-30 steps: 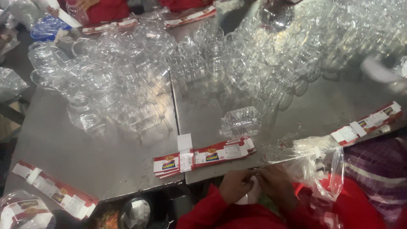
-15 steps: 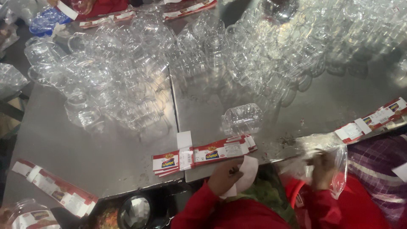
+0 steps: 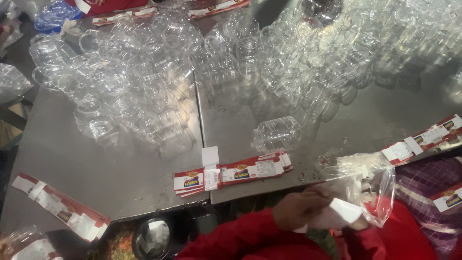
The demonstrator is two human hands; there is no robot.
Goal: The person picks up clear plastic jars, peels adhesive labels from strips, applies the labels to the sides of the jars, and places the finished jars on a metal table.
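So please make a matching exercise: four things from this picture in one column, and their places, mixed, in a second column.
Things:
1. clear plastic jar lying on its side
2. stack of red and white paper labels
3. clear plastic bag
4. white piece of paper

Places:
A. held in the left hand
B. at the near table edge, over the seam between two metal tables
C. alone on the table, just behind the labels
D. right of the hand, above a red sleeve

Pairs: 1-C, 2-B, 3-D, 4-A
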